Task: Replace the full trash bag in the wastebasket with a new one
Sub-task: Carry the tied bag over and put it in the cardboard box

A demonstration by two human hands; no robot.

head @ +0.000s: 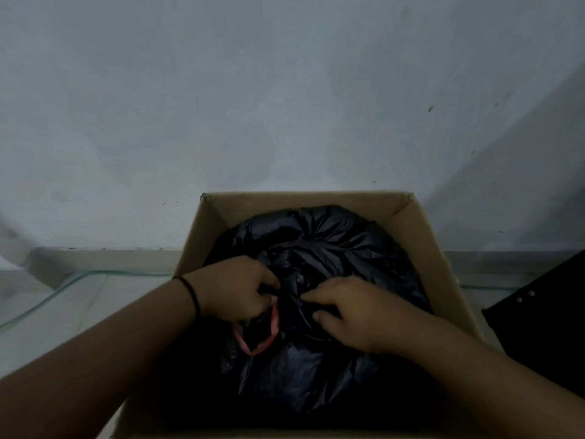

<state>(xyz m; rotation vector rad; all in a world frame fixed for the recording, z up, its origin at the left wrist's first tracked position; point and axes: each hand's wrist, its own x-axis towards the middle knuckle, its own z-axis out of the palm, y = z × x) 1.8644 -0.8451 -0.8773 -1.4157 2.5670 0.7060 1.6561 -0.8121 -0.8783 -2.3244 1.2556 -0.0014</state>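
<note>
At the far left a glass edge (63, 283) runs over a pale floor, and there is free room on that side. The left hand (235, 288), with a dark band (193, 297) on its wrist, has its fingers curled into the gathered neck of the black trash bag (319, 245) and appears to pinch the plastic just above a red drawstring (272, 324), which hangs in a loop below the fingers. The bag sits inside the cardboard box (430, 236) that serves here as the wastebasket, and it fills nearly all of it. The right hand (357, 315) lies on the bag just beside the left one, fingers bent and pressing or gripping the folds; a firm hold cannot be judged in this dim light. I think the bag is being closed before lifting out. The risk is that the thin plastic tears if it is pulled by the folds and not by the string, or that the neck opens and rubbish falls out. The bag is close to the box walls, so it may drag the light box up with it. The wall (285, 90) stands right behind the box. At the right a dark object (544, 315) is near the box, so the left side looks better for setting the bag down.
</note>
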